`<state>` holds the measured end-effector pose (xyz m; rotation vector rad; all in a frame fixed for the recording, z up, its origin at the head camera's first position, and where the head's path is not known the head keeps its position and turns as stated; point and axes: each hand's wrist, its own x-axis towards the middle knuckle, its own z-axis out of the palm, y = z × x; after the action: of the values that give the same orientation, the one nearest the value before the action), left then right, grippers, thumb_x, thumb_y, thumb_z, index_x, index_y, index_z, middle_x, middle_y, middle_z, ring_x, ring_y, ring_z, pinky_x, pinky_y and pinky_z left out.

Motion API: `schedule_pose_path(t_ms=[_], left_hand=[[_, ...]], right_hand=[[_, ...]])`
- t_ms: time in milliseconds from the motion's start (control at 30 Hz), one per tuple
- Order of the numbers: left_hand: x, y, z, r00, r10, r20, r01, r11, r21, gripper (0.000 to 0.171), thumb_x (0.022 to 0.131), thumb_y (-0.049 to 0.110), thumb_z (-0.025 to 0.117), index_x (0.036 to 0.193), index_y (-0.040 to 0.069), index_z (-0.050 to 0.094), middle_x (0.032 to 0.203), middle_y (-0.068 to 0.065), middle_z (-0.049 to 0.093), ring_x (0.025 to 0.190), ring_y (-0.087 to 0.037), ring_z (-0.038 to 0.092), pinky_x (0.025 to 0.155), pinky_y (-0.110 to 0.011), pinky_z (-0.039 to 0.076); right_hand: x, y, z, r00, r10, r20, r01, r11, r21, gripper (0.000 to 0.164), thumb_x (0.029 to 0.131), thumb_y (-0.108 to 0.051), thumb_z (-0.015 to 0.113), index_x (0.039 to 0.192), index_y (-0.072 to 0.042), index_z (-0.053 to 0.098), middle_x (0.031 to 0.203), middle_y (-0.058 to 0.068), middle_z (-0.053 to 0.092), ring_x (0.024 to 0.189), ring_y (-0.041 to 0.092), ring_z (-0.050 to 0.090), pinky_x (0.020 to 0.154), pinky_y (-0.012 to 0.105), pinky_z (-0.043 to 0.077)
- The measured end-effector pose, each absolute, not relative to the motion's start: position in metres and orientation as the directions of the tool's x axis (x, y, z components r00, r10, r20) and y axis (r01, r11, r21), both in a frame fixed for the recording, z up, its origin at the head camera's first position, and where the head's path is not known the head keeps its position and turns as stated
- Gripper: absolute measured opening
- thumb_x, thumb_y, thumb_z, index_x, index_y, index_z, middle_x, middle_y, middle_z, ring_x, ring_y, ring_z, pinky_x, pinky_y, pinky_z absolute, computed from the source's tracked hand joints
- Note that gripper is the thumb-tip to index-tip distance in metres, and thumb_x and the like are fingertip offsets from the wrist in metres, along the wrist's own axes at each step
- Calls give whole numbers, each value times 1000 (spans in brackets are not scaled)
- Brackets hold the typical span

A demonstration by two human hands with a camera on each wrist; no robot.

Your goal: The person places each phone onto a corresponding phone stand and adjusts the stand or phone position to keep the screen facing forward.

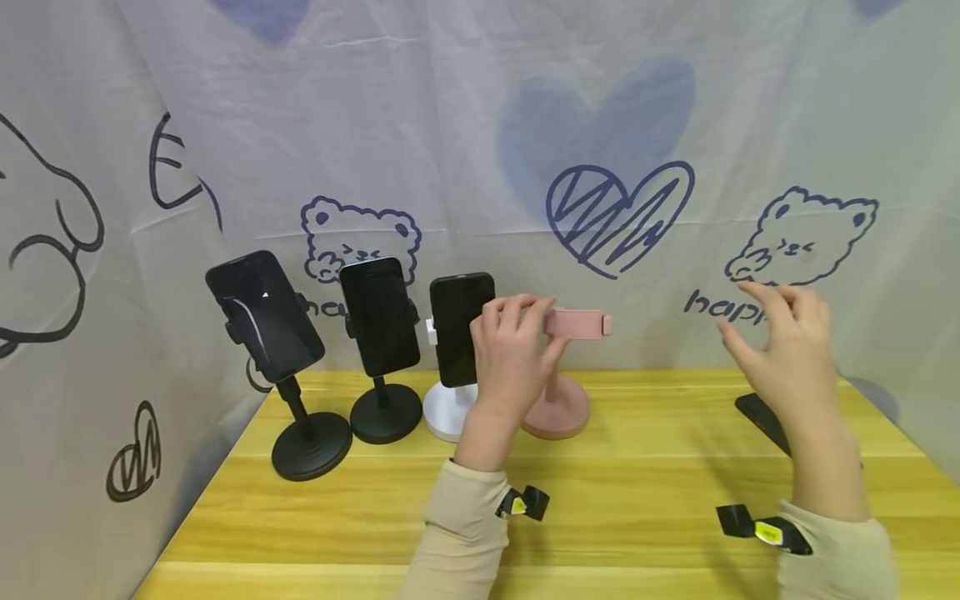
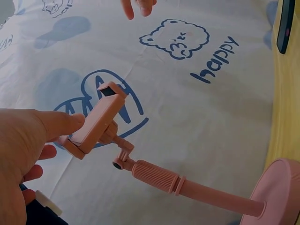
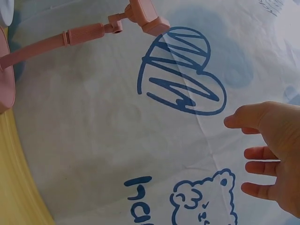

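A pink phone stand [image 1: 558, 408] with no phone in its clamp [image 1: 577, 323] stands on the table. My left hand [image 1: 512, 354] grips the left end of that clamp; in the left wrist view the thumb [image 2: 65, 123] lies along its face, with the other fingers curled below. Raised in the air to the right, my right hand [image 1: 795, 354] holds nothing, its thumb and fingers spread apart. Below and behind it a black phone [image 1: 763, 422] lies on the table, partly covered by the right forearm.
Left of the pink stand, a white stand [image 1: 444, 412] carries a black phone [image 1: 459, 325], partly hidden by my left hand. Two black stands, one nearer [image 1: 311, 448] and one beside it [image 1: 386, 415], also hold phones. A printed cloth [image 1: 465, 125] hangs behind the wooden table [image 1: 637, 500].
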<state>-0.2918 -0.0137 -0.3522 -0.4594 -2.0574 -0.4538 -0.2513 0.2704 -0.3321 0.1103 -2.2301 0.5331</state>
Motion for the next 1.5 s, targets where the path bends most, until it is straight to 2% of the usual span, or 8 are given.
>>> schedule_pose_path(t_ms=[267, 567, 1267, 1500], left_hand=[[-294, -9, -355, -495, 138, 858, 497, 855, 149, 45, 82, 41, 76, 119, 18, 69, 116, 0, 64, 105, -21, 49, 90, -41, 38], [-295, -9, -359, -515, 131, 847, 474, 867, 154, 46, 83, 40, 76, 122, 18, 67, 118, 0, 63, 108, -21, 46, 91, -41, 36], [-295, -7, -361, -527, 126, 840, 474, 864, 168, 40, 85, 39, 74, 119, 19, 68, 117, 0, 63, 110, -21, 45, 90, -41, 33], [-295, -7, -362, -532, 116, 839, 469, 865, 178, 39, 85, 38, 74, 119, 20, 69, 117, 0, 63, 111, -21, 46, 91, -41, 33]], right_hand=[[-252, 281, -335, -695, 98, 712, -217, 916, -338, 52, 89, -14, 68, 137, -7, 50, 127, 28, 42, 114, 46, 35, 84, 57, 32], [-257, 289, -341, -789, 135, 599, -130, 917, -377, 52, 94, -22, 61, 141, -6, 45, 132, 31, 37, 118, 49, 31, 88, 62, 32], [-268, 307, -356, -848, 154, 507, -72, 915, -397, 52, 95, -23, 58, 140, -1, 44, 134, 35, 35, 123, 53, 28, 96, 66, 29], [-272, 315, -363, -870, 168, 463, -36, 916, -400, 54, 96, -26, 57, 141, -2, 42, 135, 37, 33, 123, 55, 28, 94, 67, 30]])
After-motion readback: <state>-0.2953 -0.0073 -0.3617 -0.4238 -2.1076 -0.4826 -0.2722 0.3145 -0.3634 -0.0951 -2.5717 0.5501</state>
